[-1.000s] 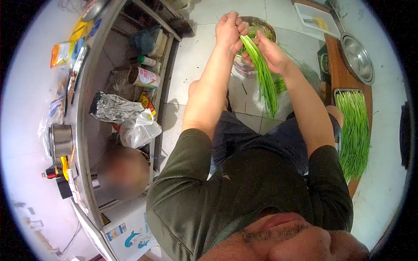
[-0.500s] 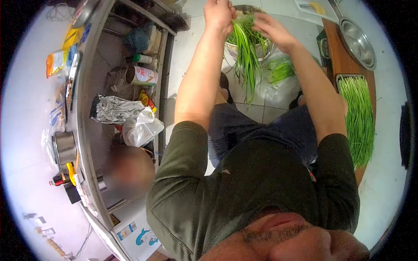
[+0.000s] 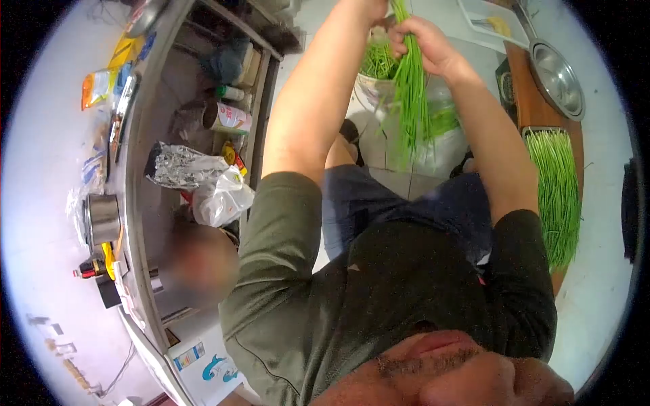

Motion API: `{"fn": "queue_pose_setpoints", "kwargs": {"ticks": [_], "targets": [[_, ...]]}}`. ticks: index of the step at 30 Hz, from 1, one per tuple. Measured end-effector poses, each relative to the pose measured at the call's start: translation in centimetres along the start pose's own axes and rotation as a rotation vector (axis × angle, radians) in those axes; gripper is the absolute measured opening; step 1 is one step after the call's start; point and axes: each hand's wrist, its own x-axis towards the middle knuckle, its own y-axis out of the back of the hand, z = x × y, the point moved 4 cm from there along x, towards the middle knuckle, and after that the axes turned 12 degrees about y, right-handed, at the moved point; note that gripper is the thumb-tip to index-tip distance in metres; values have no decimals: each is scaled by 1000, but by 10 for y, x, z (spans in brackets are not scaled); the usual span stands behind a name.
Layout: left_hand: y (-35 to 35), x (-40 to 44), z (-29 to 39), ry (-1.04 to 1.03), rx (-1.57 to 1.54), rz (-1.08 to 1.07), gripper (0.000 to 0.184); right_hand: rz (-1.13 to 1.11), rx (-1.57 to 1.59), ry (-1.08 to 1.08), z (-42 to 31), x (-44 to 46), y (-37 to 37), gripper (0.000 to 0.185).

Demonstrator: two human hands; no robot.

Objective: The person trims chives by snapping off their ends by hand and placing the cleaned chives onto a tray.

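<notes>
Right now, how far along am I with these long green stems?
The stems lined up in the tray look done. A bunch is in your right hand, with your left hand close to its upper part. Probably left are the greens at the plastic bag. The greens in the bucket could be waiting or discarded; I can't tell.

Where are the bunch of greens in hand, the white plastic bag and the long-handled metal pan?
Bunch of greens (image 3: 412, 91): head view, on the stems below the right hand (image 3: 428, 46).
White plastic bag (image 3: 222, 198): head view, on its crumpled middle.
Long-handled metal pan (image 3: 556, 78): head view, inside its bowl.
</notes>
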Motion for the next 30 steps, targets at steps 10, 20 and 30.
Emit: {"fn": "queue_pose_setpoints", "kwargs": {"ticks": [10, 20, 30], "targets": [[-6, -75, 4, 52, 84, -95, 54, -34, 86, -50, -16, -22, -30, 30], [11, -58, -4, -121, 72, -38, 47, -43, 60, -95, -8, -21, -27, 32], [23, -46, -10, -310, 71, 202, 49, -31, -187, -34, -8, -17, -38, 21]]}}
